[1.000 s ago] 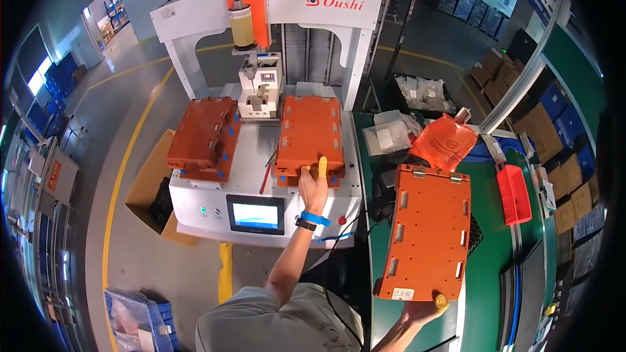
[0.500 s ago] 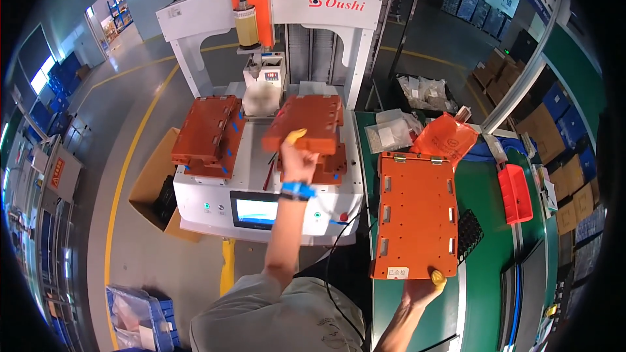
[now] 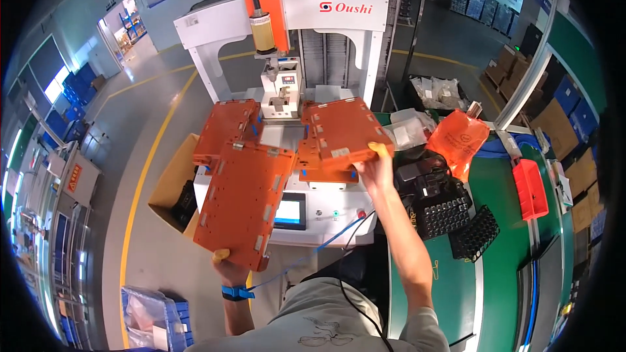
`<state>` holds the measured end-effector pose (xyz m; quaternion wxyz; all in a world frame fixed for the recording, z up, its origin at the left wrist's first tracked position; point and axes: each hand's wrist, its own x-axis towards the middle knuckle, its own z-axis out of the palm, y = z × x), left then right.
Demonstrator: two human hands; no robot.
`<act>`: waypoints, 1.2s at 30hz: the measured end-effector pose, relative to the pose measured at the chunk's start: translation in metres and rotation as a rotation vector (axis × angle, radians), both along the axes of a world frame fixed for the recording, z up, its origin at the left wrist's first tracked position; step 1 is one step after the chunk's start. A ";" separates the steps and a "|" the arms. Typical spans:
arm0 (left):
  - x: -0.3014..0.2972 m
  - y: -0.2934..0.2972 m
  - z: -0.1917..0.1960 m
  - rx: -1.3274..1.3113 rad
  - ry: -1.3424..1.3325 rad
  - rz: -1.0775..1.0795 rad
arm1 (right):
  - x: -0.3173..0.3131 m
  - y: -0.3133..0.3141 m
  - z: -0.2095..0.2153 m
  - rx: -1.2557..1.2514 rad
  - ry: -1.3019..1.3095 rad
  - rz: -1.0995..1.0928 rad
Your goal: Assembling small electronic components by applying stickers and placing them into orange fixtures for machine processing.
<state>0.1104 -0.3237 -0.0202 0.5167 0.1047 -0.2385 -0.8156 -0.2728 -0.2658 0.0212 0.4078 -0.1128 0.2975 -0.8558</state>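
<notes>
Your left hand (image 3: 227,266) clamps one orange panel (image 3: 242,203), left of centre; your right hand (image 3: 376,173) grips a second panel (image 3: 343,125), in the frame's centre, askew over the orange base (image 3: 329,175). Neither seems set down yet; a third panel (image 3: 225,126) already rests at upper left

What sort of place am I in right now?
Probably a factory assembly area: there's a white gantry-framed machine with a small screen, several similar orange panels, and a green workbench alongside.

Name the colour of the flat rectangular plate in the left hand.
The plate is reddish orange, clearest in head view.
</notes>
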 end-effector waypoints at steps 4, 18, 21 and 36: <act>0.028 0.006 -0.010 0.017 -0.046 -0.021 | 0.006 -0.048 -0.036 -0.091 -0.140 -0.047; 0.038 0.000 -0.062 0.144 -0.069 0.021 | 0.009 -0.072 -0.057 -0.119 -0.249 -0.152; 0.039 -0.001 -0.065 0.144 -0.078 0.004 | 0.020 -0.085 -0.046 -0.045 -0.161 -0.112; 0.031 -0.003 -0.061 0.200 -0.124 0.019 | 0.029 -0.075 -0.054 0.172 -0.354 -0.189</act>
